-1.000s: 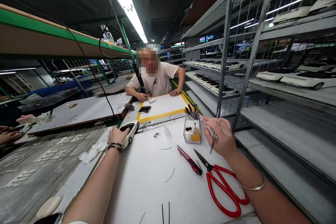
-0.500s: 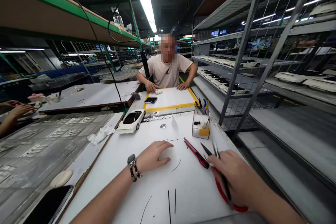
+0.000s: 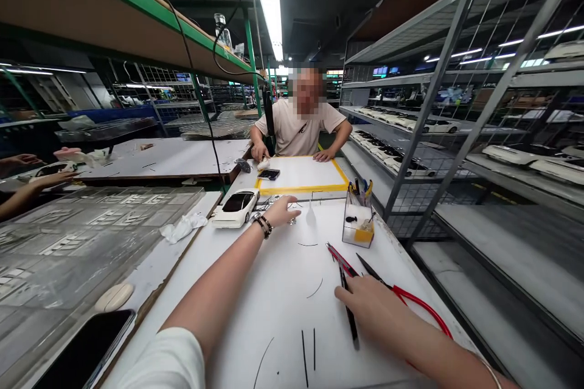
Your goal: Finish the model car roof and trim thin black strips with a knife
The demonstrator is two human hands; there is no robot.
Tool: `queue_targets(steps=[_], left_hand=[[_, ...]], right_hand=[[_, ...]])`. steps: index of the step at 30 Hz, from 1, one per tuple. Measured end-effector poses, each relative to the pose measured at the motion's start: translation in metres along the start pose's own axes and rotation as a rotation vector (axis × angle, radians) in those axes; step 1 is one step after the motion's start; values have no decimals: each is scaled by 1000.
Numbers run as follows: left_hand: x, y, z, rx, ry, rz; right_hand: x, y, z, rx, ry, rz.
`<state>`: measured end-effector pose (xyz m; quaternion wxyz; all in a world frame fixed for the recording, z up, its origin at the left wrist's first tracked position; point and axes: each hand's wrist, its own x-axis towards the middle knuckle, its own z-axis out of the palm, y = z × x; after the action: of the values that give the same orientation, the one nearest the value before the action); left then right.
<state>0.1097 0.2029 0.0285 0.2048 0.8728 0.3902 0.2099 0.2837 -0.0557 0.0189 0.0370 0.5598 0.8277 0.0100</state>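
My left hand (image 3: 279, 211) reaches far across the white table (image 3: 274, 292), fingers stretched out toward small shiny pieces (image 3: 292, 219) beside a white model car (image 3: 236, 208). It holds nothing. My right hand (image 3: 371, 310) rests near the table's front right, fingers closed on black tweezers (image 3: 348, 310) that point away from me. Red-handled scissors (image 3: 410, 301) lie partly under that hand, with a red utility knife (image 3: 340, 258) just beyond. Thin black strips (image 3: 308, 346) lie on the table near me.
A clear pen holder (image 3: 358, 226) stands right of centre. A person in a beige shirt (image 3: 301, 130) sits opposite at a yellow-taped mat (image 3: 301, 175) holding a phone (image 3: 268, 174). Metal shelving (image 3: 420, 127) with model cars lines the right. A phone (image 3: 82, 352), crumpled cloth (image 3: 182, 228) and another person's hands (image 3: 27, 185) are left.
My left hand has gone forward from the table's middle to the far side by the model car. My right hand has lowered the tweezers near the table.
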Motion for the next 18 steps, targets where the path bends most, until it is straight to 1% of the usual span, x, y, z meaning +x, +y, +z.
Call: queue_targets(steps=[2,3,5,6,7,9,11,13,15,16,18], left_hand=[[-1,0,2,5,37,-1],[-5,-2,1,10,49,-1],[-19,-12,-8,31,78,-15],[-28,-20,-15,46,105,-40],[-37,-30,-25,65,147,-82],[-56,-55,-50,110,270,-219],[-79,-83,-74,152,416,-408],[-104,-108,-92,172,524,-586],[-127,-125,-102,160,608,-711],[-135,-130,-105,145,648,-743],[-146,-131,-109,97,738,-749]], right_hand=[[5,2,1,20,-7,-14],[9,3,1,62,18,-18],[21,7,1,193,126,-14],[31,8,1,274,190,14],[44,8,1,359,245,68],[73,7,3,534,314,235],[102,5,6,685,376,408],[126,5,9,789,456,524],[141,9,14,857,507,587],[145,11,17,886,516,606],[152,17,23,945,517,625]])
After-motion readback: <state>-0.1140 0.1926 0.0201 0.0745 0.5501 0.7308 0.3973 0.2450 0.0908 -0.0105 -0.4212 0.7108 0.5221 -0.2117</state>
